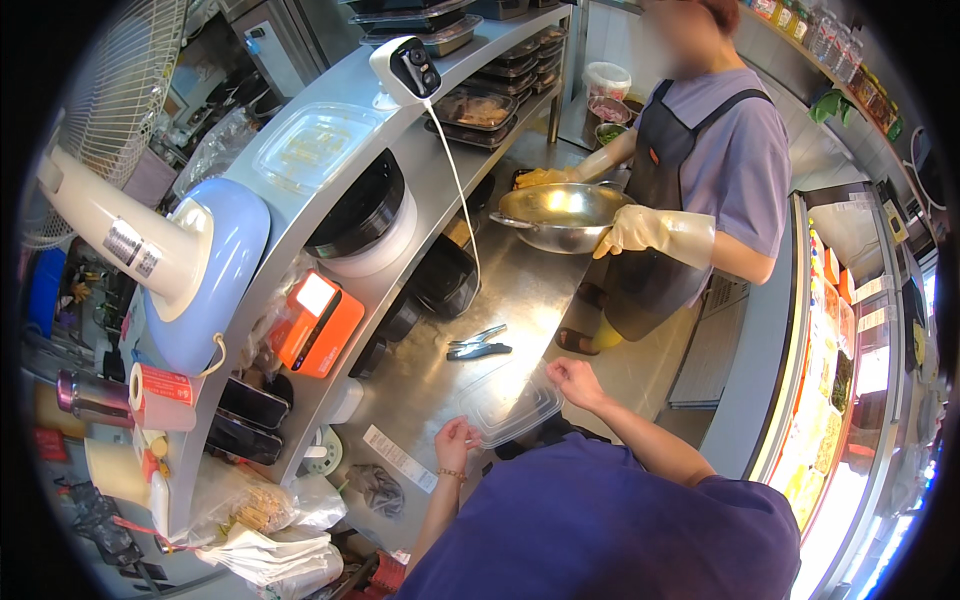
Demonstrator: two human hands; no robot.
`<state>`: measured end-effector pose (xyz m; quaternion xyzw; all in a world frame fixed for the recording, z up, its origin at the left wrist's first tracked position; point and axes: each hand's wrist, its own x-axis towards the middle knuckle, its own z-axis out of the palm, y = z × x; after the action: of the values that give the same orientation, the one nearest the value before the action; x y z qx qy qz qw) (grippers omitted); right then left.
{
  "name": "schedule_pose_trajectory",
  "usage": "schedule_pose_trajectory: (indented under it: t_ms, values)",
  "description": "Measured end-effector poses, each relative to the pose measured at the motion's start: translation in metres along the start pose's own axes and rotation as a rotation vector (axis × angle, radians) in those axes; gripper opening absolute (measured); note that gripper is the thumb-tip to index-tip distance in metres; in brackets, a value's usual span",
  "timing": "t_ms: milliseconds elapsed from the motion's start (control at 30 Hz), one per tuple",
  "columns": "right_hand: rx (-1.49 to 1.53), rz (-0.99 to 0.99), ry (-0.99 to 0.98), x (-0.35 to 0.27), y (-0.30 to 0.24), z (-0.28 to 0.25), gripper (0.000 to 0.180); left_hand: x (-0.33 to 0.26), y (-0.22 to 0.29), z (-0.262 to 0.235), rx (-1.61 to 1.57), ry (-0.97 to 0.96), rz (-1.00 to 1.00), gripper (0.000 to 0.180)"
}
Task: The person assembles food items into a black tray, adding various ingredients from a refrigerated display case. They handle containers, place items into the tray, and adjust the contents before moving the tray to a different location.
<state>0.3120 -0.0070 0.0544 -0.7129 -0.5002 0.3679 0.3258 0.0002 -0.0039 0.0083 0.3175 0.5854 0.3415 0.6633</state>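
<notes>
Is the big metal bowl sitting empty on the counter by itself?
No, a person in pale gloves is holding the metal bowl with both hands.

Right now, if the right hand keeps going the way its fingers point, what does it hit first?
The right hand rests at the clear plastic lid, fingers pointing up the steel counter. Beyond it lies bare counter, then probably the co-worker's metal bowl; depth is unclear.

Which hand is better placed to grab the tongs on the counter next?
Probably the right hand. It rests on the far edge of the clear lid, nearer the tongs. The left hand grips the lid's near edge, further back.
</notes>
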Motion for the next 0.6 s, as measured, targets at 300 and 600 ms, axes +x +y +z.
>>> schedule_pose_trajectory:
  t_ms: [300,600]
  values:
    - [-0.001,0.003,0.076,0.000,0.002,-0.002,0.024,0.004,0.002,0.008,0.014,-0.010,0.014,0.022]
    - [-0.038,0.047,0.227,0.054,0.040,-0.072,0.025,0.071,0.041,0.107,0.088,-0.055,0.134,0.027]
